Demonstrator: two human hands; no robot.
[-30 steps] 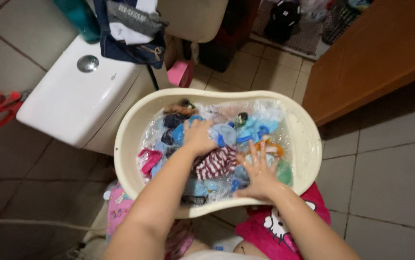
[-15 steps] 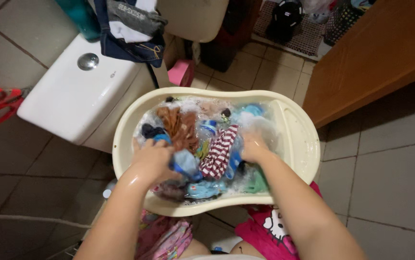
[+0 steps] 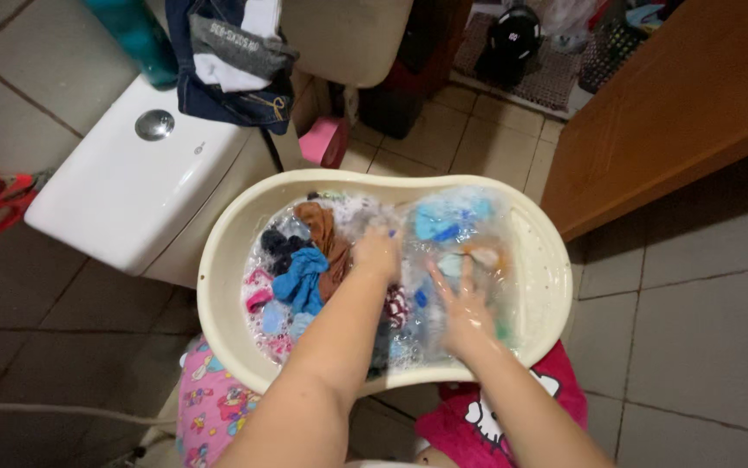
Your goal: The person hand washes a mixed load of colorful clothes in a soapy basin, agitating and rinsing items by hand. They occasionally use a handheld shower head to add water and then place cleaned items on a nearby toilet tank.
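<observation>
On tiled floor by toilet tank [image 3: 122, 186] | cream basin [image 3: 226, 286] | left hand [image 3: 376, 253] grip unclear | right hand [image 3: 465, 312] open

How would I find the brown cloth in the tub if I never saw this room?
Find the cream tub on the tiled floor beside the white toilet tank. Look at its far left part, by the left hand. The brown cloth is the only brown piece, lying above a blue cloth.

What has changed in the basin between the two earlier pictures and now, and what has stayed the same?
The left hand has moved from the near left up to the middle of the clothes. The right hand has drawn back nearer, fingers spread. The blue cloth now lies free at the left beside the brown cloth; the striped garment is mostly buried. The cream basin and white cistern stayed put.
</observation>
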